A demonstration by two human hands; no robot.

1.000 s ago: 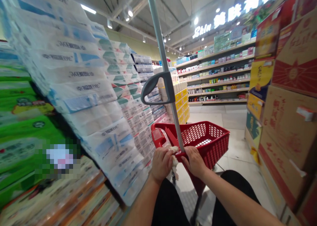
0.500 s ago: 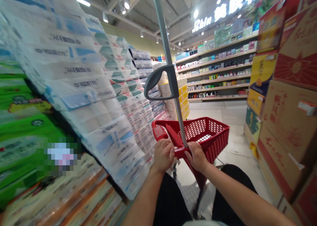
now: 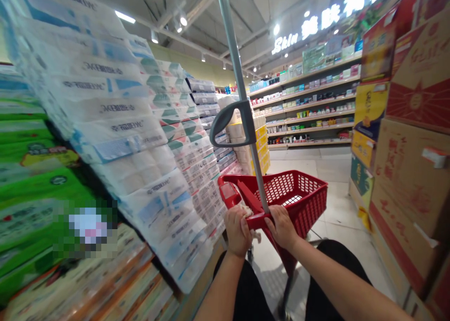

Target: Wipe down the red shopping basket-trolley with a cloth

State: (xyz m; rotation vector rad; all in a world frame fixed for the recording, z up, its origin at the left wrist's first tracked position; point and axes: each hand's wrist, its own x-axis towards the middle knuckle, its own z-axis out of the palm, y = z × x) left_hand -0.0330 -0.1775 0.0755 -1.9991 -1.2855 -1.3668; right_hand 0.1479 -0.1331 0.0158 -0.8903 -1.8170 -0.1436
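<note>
A red plastic shopping cart [image 3: 307, 213] with a perforated basket stands in front of me, its basket bare inside as far as I can see. My left hand [image 3: 238, 231] is closed around a crumpled whitish cloth or tissue [image 3: 255, 236] at the left part of the cart's red handle bar. Fingers of my right hand [image 3: 281, 227] wrap over the same bar, right beside the base of a grey pole [image 3: 258, 171]. That pole rises from the cart and carries a grey plastic loop grip [image 3: 234, 124], which neither hand touches.
Tall stacks of white packaged tissue rolls [image 3: 116, 110] line the left side, with green packs [image 3: 24, 185] nearer me. Cardboard cartons [image 3: 411, 185] are piled on the right. Shelves of small bottles and boxes [image 3: 309, 105] stand across the far end, beyond a pale tiled floor [image 3: 333, 208].
The view has shifted slightly, so the cart and both hands sit a little lower. My left hand has turned slightly on the bar, and the whitish cloth or tissue shows more.
</note>
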